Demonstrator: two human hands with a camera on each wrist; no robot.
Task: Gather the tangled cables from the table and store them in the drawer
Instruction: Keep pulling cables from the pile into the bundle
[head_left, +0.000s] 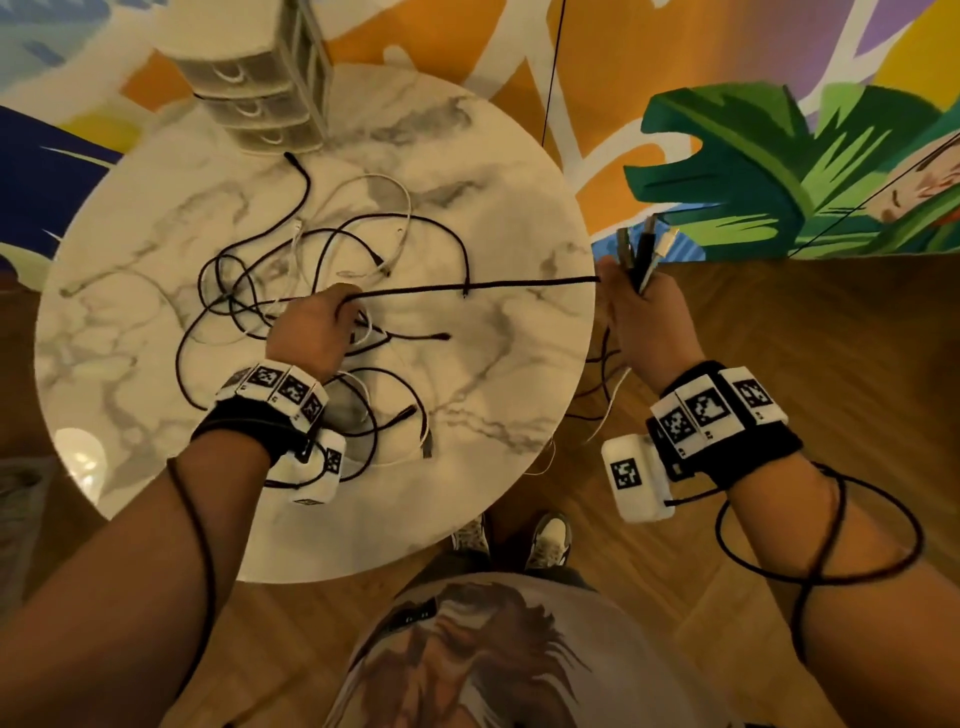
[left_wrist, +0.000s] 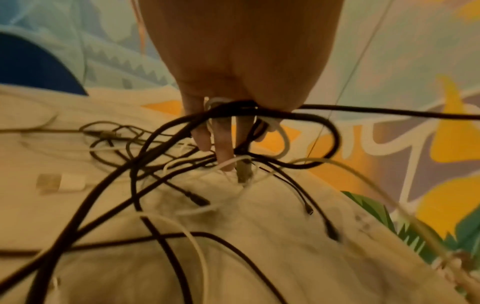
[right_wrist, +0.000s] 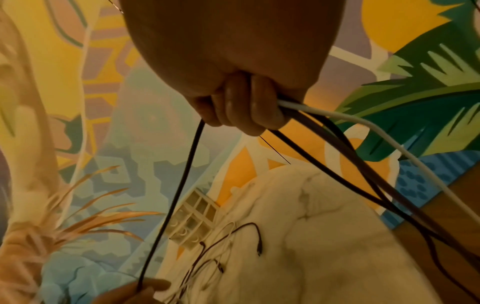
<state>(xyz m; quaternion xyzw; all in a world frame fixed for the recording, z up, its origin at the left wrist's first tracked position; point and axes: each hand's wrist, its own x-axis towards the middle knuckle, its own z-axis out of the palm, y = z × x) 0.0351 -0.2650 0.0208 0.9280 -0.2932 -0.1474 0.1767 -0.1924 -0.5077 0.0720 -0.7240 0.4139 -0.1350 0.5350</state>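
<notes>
A tangle of black and white cables (head_left: 322, 249) lies in the middle of the round marble table (head_left: 493, 156). My left hand (head_left: 317, 327) is over the tangle and grips several strands; in the left wrist view the cables (left_wrist: 233, 111) loop round its fingers (left_wrist: 221, 144). One black cable (head_left: 519, 285) runs taut from it to my right hand (head_left: 641, 312), which is just past the table's right edge. The right hand holds a bunch of cable ends, plugs (head_left: 644, 244) sticking up, fingers (right_wrist: 246, 109) curled round them. A clear drawer unit (head_left: 260, 98) stands at the table's far edge, drawers closed.
Loose strands (head_left: 608, 395) hang from my right hand down toward the wooden floor (head_left: 779, 338). A thin dark cord (head_left: 553, 67) hangs in front of the painted wall behind the table. My shoes (head_left: 545, 535) are near the table's front edge.
</notes>
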